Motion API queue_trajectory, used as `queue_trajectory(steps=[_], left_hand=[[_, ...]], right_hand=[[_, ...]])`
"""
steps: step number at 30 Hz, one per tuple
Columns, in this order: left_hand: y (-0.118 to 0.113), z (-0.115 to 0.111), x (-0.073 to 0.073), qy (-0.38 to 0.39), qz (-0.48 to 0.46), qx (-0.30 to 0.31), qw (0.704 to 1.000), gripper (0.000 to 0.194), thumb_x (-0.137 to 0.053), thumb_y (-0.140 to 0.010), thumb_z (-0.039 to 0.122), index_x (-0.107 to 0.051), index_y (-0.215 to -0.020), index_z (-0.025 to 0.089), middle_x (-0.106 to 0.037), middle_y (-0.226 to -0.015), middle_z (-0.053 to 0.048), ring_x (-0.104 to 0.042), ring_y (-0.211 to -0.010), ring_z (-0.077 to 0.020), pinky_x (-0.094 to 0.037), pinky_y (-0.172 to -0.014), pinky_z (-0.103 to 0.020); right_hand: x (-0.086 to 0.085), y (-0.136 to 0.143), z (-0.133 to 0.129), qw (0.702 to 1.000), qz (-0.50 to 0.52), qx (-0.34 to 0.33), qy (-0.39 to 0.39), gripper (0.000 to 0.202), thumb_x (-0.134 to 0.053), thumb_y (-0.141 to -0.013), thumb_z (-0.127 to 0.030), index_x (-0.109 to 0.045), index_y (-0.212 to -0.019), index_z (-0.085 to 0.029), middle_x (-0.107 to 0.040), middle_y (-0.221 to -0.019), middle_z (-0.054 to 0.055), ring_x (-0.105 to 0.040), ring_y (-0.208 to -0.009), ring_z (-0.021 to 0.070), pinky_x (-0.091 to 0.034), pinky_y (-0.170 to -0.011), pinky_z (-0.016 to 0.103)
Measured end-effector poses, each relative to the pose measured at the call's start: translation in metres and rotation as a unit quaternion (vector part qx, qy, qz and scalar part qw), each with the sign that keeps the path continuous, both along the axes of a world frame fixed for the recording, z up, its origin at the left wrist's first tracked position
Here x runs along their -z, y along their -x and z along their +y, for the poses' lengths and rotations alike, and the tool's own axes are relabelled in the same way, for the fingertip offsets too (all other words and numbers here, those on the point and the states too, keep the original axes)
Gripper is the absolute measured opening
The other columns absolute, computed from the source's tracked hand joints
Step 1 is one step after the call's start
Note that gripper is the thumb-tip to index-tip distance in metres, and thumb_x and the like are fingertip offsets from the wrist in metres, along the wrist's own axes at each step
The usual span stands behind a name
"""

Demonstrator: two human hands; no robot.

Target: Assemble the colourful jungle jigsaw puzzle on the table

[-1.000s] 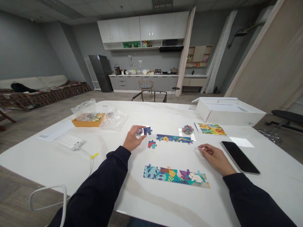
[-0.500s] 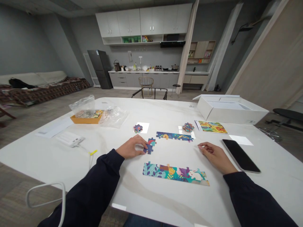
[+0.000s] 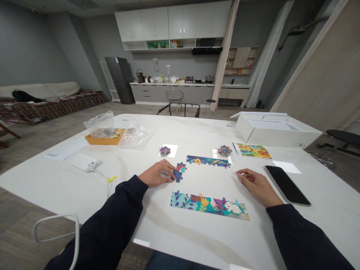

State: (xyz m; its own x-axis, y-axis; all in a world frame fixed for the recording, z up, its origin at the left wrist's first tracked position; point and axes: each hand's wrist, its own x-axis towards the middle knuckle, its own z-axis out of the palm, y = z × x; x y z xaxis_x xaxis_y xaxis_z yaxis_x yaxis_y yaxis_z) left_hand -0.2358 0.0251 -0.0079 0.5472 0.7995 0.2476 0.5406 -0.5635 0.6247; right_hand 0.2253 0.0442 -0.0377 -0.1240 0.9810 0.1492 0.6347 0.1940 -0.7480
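Observation:
My left hand [image 3: 158,173] rests on the table with thumb and fingertips closed on the edge of a dark blue puzzle piece [image 3: 177,176]. Just above that piece, and touching it, lies another with a red and teal curve [image 3: 181,167]. My right hand [image 3: 254,184] lies on its side at the right, fingers loosely curled together, and I see nothing in it. Between the hands and farther off is a joined dark blue puzzle strip [image 3: 208,161]. Closer to me lies a longer joined strip [image 3: 208,205] with leaves, flowers and a white rabbit.
Two small piles of puzzle pieces, left [image 3: 164,151] and right [image 3: 224,150], lie beyond the hands. A picture sheet [image 3: 253,150], a phone [image 3: 287,185] and a white box [image 3: 275,129] are at the right. An orange tray [image 3: 104,140], plastic bag [image 3: 136,137] and cabled power bank [image 3: 84,163] are at the left.
The view has shifted slightly. My left hand keeps its hold on the blue piece, and the two loose pieces stay together. My right hand has not visibly moved.

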Motion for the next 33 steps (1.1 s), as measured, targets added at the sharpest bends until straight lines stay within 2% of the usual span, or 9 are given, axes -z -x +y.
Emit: queue_trajectory(steps=[3,7,9,12,14,16,26,30,33], left_hand=[[-0.003,0.001,-0.002,-0.031,-0.011,-0.002,0.999,0.009,-0.076,-0.084,0.028,-0.082,-0.091,0.030,-0.075,-0.120,-0.006,-0.067,-0.113,-0.0258,-0.052,-0.104,-0.045],[-0.012,0.019,0.007,-0.091,-0.058,-0.117,0.987,0.011,-0.074,-0.086,0.031,-0.080,-0.096,0.029,-0.074,-0.122,-0.006,-0.066,-0.116,-0.0266,-0.050,-0.107,-0.047],[-0.016,0.033,0.016,-0.098,-0.056,-0.154,0.982,0.013,-0.072,-0.088,0.029,-0.079,-0.098,0.028,-0.074,-0.124,-0.005,-0.065,-0.118,-0.0269,-0.044,-0.113,-0.051],[-0.021,0.050,0.026,-0.092,-0.037,-0.142,0.985,0.012,-0.071,-0.088,0.027,-0.079,-0.096,0.029,-0.073,-0.126,-0.004,-0.064,-0.118,-0.0267,-0.037,-0.119,-0.055],[-0.022,0.055,0.030,-0.086,-0.033,-0.134,0.987,0.012,-0.070,-0.088,0.027,-0.079,-0.095,0.029,-0.073,-0.127,-0.005,-0.063,-0.118,-0.0272,-0.043,-0.115,-0.053],[-0.023,0.056,0.031,-0.077,-0.034,-0.130,0.988,0.013,-0.070,-0.087,0.026,-0.080,-0.096,0.029,-0.073,-0.126,-0.005,-0.062,-0.119,-0.0277,-0.047,-0.112,-0.051],[-0.021,0.057,0.034,-0.063,-0.019,-0.111,0.992,0.021,-0.067,-0.088,0.020,-0.080,-0.101,0.030,-0.073,-0.126,-0.004,-0.060,-0.120,-0.0275,-0.044,-0.115,-0.051],[-0.023,0.052,0.031,-0.058,-0.012,-0.112,0.992,0.019,-0.073,-0.086,0.029,-0.077,-0.105,0.028,-0.071,-0.129,-0.006,-0.059,-0.122,-0.0287,-0.042,-0.115,-0.051],[-0.025,0.050,0.030,-0.053,-0.014,-0.121,0.991,0.030,-0.079,-0.082,0.037,-0.072,-0.110,0.027,-0.070,-0.128,-0.006,-0.059,-0.121,-0.0290,-0.045,-0.112,-0.049]], right_hand=[[-0.001,0.002,-0.001,1.000,-0.001,0.000,-0.005,0.052,-0.060,-0.089,-0.066,-0.072,-0.104,-0.018,-0.063,-0.070,0.003,-0.054,-0.065,0.0178,-0.045,-0.060,0.030],[-0.001,0.003,-0.001,1.000,-0.009,-0.003,-0.008,0.053,-0.059,-0.088,-0.067,-0.073,-0.103,-0.017,-0.062,-0.068,0.003,-0.052,-0.063,0.0176,-0.044,-0.058,0.030],[0.000,0.003,-0.001,1.000,-0.012,-0.002,-0.007,0.052,-0.058,-0.089,-0.066,-0.073,-0.103,-0.018,-0.061,-0.068,0.003,-0.052,-0.063,0.0176,-0.043,-0.059,0.030],[0.000,0.004,-0.001,1.000,-0.010,0.000,-0.009,0.052,-0.058,-0.089,-0.066,-0.073,-0.103,-0.018,-0.062,-0.069,0.003,-0.053,-0.064,0.0176,-0.044,-0.059,0.030],[-0.001,0.004,-0.002,1.000,-0.007,0.002,-0.009,0.053,-0.059,-0.088,-0.067,-0.073,-0.102,-0.018,-0.062,-0.068,0.003,-0.054,-0.063,0.0179,-0.045,-0.059,0.030],[-0.004,0.006,-0.003,1.000,-0.006,0.003,-0.009,0.054,-0.059,-0.087,-0.068,-0.074,-0.101,-0.019,-0.062,-0.067,0.002,-0.054,-0.063,0.0180,-0.045,-0.059,0.030],[-0.006,0.007,-0.005,1.000,-0.007,0.006,-0.001,0.052,-0.059,-0.086,-0.067,-0.073,-0.100,-0.019,-0.059,-0.066,0.002,-0.050,-0.061,0.0174,-0.041,-0.058,0.030],[-0.006,0.008,-0.005,1.000,-0.011,0.006,-0.002,0.051,-0.059,-0.087,-0.066,-0.073,-0.100,-0.019,-0.059,-0.067,0.002,-0.051,-0.063,0.0177,-0.041,-0.059,0.031],[-0.006,0.008,-0.005,1.000,-0.014,0.004,-0.001,0.050,-0.059,-0.088,-0.065,-0.073,-0.100,-0.019,-0.060,-0.067,0.002,-0.051,-0.064,0.0177,-0.042,-0.060,0.031]])
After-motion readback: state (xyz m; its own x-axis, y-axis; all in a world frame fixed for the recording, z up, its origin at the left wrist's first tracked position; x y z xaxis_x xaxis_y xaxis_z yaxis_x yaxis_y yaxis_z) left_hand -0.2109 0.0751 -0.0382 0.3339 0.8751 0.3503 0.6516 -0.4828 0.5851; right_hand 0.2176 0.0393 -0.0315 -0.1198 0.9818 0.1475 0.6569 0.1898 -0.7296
